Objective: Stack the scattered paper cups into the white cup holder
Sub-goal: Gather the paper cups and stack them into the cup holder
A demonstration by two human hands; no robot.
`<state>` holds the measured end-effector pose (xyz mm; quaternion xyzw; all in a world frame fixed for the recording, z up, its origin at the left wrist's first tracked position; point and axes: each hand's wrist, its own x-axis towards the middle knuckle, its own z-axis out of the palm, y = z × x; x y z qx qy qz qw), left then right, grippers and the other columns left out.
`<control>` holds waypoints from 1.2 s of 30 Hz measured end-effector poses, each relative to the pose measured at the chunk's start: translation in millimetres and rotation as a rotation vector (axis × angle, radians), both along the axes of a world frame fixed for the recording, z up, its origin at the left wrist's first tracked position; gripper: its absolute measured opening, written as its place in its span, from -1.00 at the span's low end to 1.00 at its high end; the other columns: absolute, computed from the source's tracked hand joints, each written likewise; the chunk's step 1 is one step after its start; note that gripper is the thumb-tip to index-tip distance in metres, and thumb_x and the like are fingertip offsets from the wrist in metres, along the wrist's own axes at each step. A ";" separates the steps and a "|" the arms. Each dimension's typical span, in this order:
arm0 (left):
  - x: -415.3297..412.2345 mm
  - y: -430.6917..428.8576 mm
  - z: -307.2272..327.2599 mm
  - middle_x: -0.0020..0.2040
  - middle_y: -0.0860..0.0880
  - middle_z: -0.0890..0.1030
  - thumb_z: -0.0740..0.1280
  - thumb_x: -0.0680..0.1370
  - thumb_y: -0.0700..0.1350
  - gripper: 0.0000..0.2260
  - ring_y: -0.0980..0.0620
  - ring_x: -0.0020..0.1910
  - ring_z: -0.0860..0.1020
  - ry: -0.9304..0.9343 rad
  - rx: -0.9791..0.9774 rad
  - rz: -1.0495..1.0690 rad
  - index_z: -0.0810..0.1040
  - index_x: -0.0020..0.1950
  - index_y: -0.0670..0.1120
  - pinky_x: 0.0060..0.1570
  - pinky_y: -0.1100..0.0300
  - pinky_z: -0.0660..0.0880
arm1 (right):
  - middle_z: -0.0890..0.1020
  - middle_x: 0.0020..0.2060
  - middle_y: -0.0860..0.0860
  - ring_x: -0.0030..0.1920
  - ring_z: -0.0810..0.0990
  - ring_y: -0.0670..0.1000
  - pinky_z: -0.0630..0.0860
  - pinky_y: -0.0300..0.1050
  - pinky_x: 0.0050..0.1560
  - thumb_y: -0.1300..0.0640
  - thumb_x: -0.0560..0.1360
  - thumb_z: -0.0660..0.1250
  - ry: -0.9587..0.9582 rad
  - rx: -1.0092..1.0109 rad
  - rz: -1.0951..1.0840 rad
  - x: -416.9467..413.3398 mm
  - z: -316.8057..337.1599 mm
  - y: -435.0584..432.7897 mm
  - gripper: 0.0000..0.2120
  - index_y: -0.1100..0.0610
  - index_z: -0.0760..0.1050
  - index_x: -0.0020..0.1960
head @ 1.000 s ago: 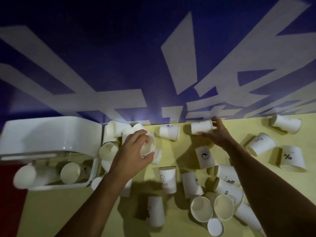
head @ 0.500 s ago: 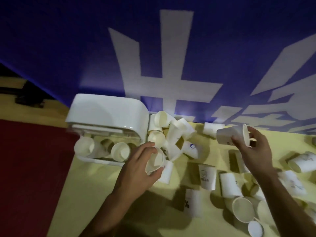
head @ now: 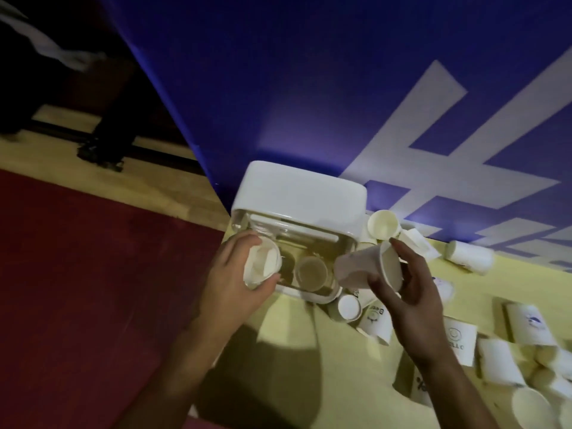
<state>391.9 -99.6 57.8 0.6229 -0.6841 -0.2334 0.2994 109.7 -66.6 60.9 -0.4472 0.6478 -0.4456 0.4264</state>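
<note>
- The white cup holder (head: 297, 196) sits at the yellow table's (head: 309, 360) far left corner, against the blue banner (head: 309, 88); one cup (head: 311, 271) stands inside it, mouth up.
- The left hand (head: 235, 283) grips one paper cup (head: 263, 266) at the holder's left edge, fingers wrapped around its wall.
- The right hand (head: 411, 305) pinches a second cup (head: 371, 267) sideways between thumb and fingers, just beside the holder's right edge.
- About a dozen loose cups (head: 469, 257) lie scattered to the right; blur and the frame's edge prevent an exact count.
- Red floor (head: 93, 274) lies left of the table.
</note>
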 end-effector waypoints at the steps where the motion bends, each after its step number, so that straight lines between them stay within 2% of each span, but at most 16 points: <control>1: 5.7 -4.4 -1.2 0.30 0.00 0.56 0.66 0.33 -0.15 -0.46 0.00 0.28 0.53 -0.006 -0.013 0.008 0.56 0.25 -0.13 0.29 0.33 0.37 | 0.55 0.34 -0.06 0.35 0.54 0.05 0.50 0.27 0.33 -0.11 0.40 0.53 -0.017 -0.001 0.011 10.3 2.5 -1.1 -0.38 -0.20 0.42 0.42; 9: 23.6 -25.5 -41.7 0.33 0.07 0.56 0.65 0.34 -0.03 -0.43 0.02 0.30 0.53 0.005 0.066 -0.038 0.55 0.29 -0.04 0.25 0.17 0.47 | 0.59 0.29 -0.06 0.26 0.60 0.03 0.58 0.20 0.23 0.03 0.36 0.60 -0.007 -0.017 0.027 59.5 8.7 -5.4 -0.40 -0.28 0.47 0.30; 14: 21.7 -26.0 -65.0 0.36 0.04 0.58 0.66 0.31 0.06 -0.35 0.00 0.33 0.54 0.048 0.185 -0.061 0.55 0.35 -0.03 0.23 0.14 0.50 | 0.58 0.28 -0.15 0.24 0.60 -0.02 0.60 0.12 0.20 -0.02 0.30 0.68 0.069 -0.019 0.020 75.3 8.9 -9.4 -0.31 -0.14 0.47 0.35; 18: 22.2 -26.5 -75.5 0.33 0.05 0.61 0.61 0.40 0.01 -0.42 0.00 0.27 0.58 0.057 0.170 -0.029 0.52 0.37 0.04 0.15 -0.02 0.59 | 0.53 0.26 -0.27 0.22 0.60 -0.01 0.61 0.10 0.14 -0.05 0.27 0.62 0.090 -0.034 0.050 89.4 8.6 -14.5 -0.31 -0.19 0.45 0.34; 21: 22.2 -25.6 -75.3 0.31 0.08 0.61 0.60 0.41 -0.02 -0.40 0.04 0.24 0.59 0.081 0.205 -0.014 0.47 0.40 0.15 0.12 0.01 0.60 | 0.55 0.25 -0.17 0.23 0.59 -0.01 0.60 0.07 0.13 -0.05 0.29 0.63 0.118 -0.072 0.090 98.2 3.2 -19.0 -0.31 -0.15 0.45 0.35; 23: 23.0 -26.3 -72.0 0.27 0.14 0.62 0.60 0.42 -0.02 -0.38 0.10 0.21 0.59 0.117 0.230 -0.029 0.44 0.41 0.20 0.09 0.05 0.61 | 0.54 0.29 -0.15 0.27 0.55 -0.04 0.58 -0.05 0.15 -0.09 0.29 0.64 0.154 -0.085 0.108 107.6 -1.0 -22.3 -0.26 -0.10 0.43 0.41; 26: 28.5 -25.3 -63.0 0.18 0.36 0.58 0.61 0.40 -0.10 -0.31 0.33 0.16 0.57 0.274 0.333 -0.042 0.39 0.39 0.33 0.05 0.34 0.55 | 0.52 0.30 -0.19 0.31 0.50 -0.09 0.54 -0.18 0.17 -0.13 0.29 0.65 0.207 -0.131 0.159 125.4 -7.0 -29.7 -0.19 -0.03 0.42 0.45; 27: 31.9 -23.1 -63.3 0.21 0.39 0.56 0.60 0.40 -0.15 -0.28 0.36 0.20 0.55 0.319 0.344 -0.046 0.37 0.42 0.31 0.09 0.40 0.51 | 0.53 0.29 -0.16 0.32 0.49 -0.10 0.53 -0.16 0.18 -0.16 0.29 0.64 0.237 -0.152 0.188 130.6 -9.7 -32.5 -0.18 0.00 0.42 0.45; 29: 39.2 -16.6 -69.7 0.31 0.34 0.54 0.53 0.45 -0.28 -0.26 0.32 0.32 0.50 0.400 0.351 -0.037 0.36 0.51 0.17 0.23 0.38 0.47 | 0.53 0.28 -0.13 0.29 0.50 -0.11 0.54 -0.07 0.18 -0.22 0.29 0.61 0.298 -0.162 0.244 138.4 -15.5 -38.7 -0.18 0.02 0.41 0.44; 31: 44.2 -11.1 -74.8 0.35 0.24 0.56 0.45 0.52 -0.35 -0.35 0.20 0.38 0.51 0.561 0.389 0.026 0.39 0.53 0.07 0.33 0.24 0.47 | 0.53 0.28 -0.12 0.26 0.52 -0.11 0.55 -0.08 0.17 -0.24 0.30 0.61 0.349 -0.162 0.299 143.4 -23.3 -43.4 -0.19 0.03 0.41 0.42; 33: 42.1 -10.2 -70.8 0.33 0.12 0.61 0.34 0.63 -0.29 -0.57 0.12 0.35 0.55 0.669 0.379 0.134 0.49 0.47 0.01 0.31 0.14 0.51 | 0.52 0.29 -0.12 0.25 0.52 -0.12 0.52 -0.21 0.16 -0.27 0.30 0.59 0.411 -0.158 0.342 147.4 -33.0 -46.9 -0.19 0.03 0.41 0.43; 34: 38.7 -11.6 -65.5 0.31 0.09 0.63 0.27 0.67 -0.23 -0.67 0.11 0.32 0.57 0.698 0.360 0.192 0.54 0.43 -0.01 0.22 0.19 0.55 | 0.51 0.30 -0.13 0.25 0.52 -0.12 0.51 -0.24 0.15 -0.30 0.31 0.57 0.441 -0.154 0.364 149.6 -38.4 -48.6 -0.18 0.02 0.41 0.44; 36: 31.0 -16.4 -55.6 0.25 0.07 0.64 0.19 0.72 -0.15 -0.72 0.13 0.25 0.59 0.745 0.350 0.263 0.58 0.37 -0.04 0.01 0.35 0.55 | 0.51 0.33 -0.10 0.27 0.52 -0.08 0.51 -0.18 0.19 -0.32 0.32 0.55 0.485 -0.154 0.408 153.9 -50.6 -52.0 -0.16 0.03 0.39 0.46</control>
